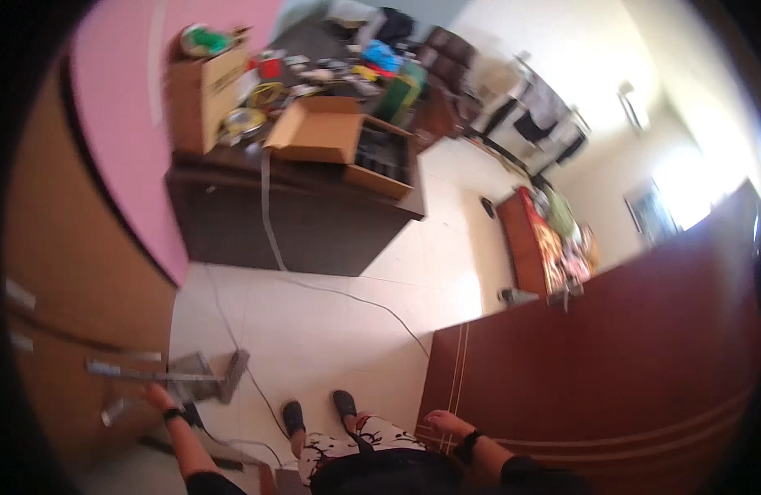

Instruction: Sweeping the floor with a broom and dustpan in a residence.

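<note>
On the left, my left hand (157, 396) is right by the pale handle of a broom-like tool (139, 371), and blur hides whether the fingers grip it. That tool's grey head (235, 375) points right, beside a grey dustpan-like piece (194, 365). My right hand (447, 423) hangs before the dark red wooden door (572, 371) with loosely bent fingers and nothing visible in it. A dark band circles each wrist. My feet, in dark clogs (344, 402), stand on pale floor tiles (331, 334).
Ahead, a dark table (281, 223) bears an open cardboard box (321, 130) with black contents, a tall carton (194, 105) and clutter. Cables (349, 296) trail over the floor. A brown wooden panel (96, 260) borders the left. A cloth-laden wooden piece (521, 241) stands behind the door.
</note>
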Motion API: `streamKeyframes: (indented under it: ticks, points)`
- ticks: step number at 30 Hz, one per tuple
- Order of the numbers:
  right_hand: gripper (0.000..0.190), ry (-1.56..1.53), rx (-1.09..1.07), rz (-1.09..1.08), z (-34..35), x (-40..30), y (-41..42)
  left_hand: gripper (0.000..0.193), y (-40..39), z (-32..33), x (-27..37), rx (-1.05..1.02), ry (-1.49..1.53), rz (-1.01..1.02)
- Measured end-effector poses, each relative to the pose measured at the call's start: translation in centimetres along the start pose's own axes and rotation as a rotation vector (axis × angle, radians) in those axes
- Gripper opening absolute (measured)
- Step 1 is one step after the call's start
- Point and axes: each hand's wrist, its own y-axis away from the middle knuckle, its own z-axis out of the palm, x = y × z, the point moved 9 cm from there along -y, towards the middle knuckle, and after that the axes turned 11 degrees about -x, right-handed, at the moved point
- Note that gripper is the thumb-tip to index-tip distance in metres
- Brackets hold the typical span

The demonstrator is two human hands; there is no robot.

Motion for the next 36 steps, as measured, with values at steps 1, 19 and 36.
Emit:
streamKeyframes:
  ticks: [1, 19, 36]
  points:
    - [0.031, -0.118, 0.036, 0.029, -0.5, 0.6, 0.0, 0.032, 1.8, 2.4, -0.6, -0.033, 0.352, -0.124]
    - [0.018, -0.413, 0.174, 0.037, -23.1, 14.4, -13.6, 0.025, 45.9, 33.6, 25.7, -1.719, -0.891, 0.838]
    - [0.023, 0.143, 0.054, -0.276, -65.5, -1.2, -27.3, 0.041, 59.4, 67.1, 61.1, -1.758, -0.923, 0.714]
